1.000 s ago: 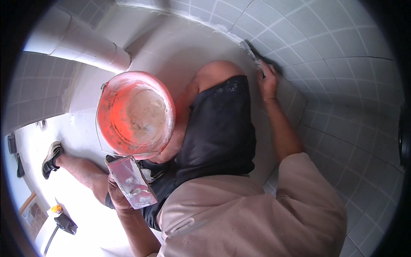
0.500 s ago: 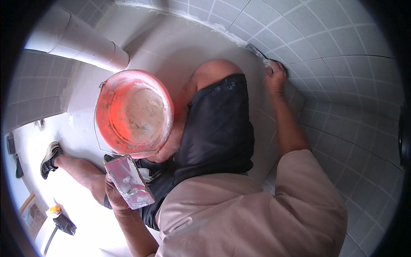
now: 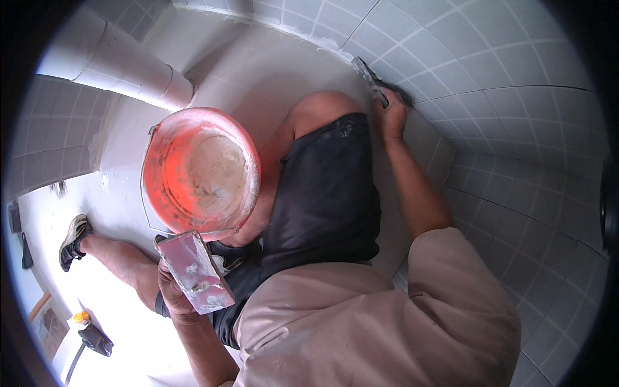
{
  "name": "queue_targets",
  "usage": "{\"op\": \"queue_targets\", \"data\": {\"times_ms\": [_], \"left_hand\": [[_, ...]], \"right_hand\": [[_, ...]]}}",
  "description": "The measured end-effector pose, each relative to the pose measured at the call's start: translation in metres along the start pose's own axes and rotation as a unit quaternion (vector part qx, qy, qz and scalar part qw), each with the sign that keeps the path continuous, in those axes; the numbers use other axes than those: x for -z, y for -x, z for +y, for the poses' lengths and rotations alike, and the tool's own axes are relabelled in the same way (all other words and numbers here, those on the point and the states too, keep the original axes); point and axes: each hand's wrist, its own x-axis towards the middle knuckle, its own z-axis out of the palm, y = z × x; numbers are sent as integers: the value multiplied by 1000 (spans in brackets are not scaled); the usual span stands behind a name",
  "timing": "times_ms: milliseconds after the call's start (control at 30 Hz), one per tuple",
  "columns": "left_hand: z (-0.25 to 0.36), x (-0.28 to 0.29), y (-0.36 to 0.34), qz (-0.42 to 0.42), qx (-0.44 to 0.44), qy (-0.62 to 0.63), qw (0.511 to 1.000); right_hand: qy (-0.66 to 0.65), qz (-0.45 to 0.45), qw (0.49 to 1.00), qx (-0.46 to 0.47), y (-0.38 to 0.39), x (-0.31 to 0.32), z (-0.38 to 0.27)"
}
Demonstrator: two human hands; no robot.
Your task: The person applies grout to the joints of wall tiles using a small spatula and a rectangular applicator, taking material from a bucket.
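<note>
trowel (image 3: 366, 69) gripped in the right hand (image 3: 391, 116), with a tight curl of fingers around the handle. blade reaching out ahead of that hand and a little to its left, down by the line between floor (image 3: 277, 58) and wall (image 3: 471, 64); impossible to tell whether touching the tiles. grey tiles with pale joints, just beyond the right hand and to its right.

board (image 3: 195, 271) pinched by its left edge in the left hand (image 3: 173, 290), with fingers partly hidden beneath; pinkish, smeared with white, set just right of that hand. bucket (image 3: 164, 184) ahead of the left hand, past the far end of the board, well to the left of the right hand; orange-red, with a wire handle and pale paste (image 3: 219, 168) inside. knee (image 3: 325, 106) between bucket and right hand, above dark shorts (image 3: 322, 193). white pipe (image 3: 122, 61) farther ahead of the left hand, beyond the bucket. shoe (image 3: 76, 244) out to the left of the left hand, well apart.
</note>
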Motion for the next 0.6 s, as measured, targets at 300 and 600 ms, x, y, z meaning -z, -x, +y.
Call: {"op": "queue_targets", "data": {"times_ms": [300,600], "left_hand": [[-1,-1,0,4,-26,-2,1000],[2,-16,-10,-31,-24,13,999]], "right_hand": [[22,43,994,-94,42,41,4],[-12,35,999,-10,23,-3,-20]]}}
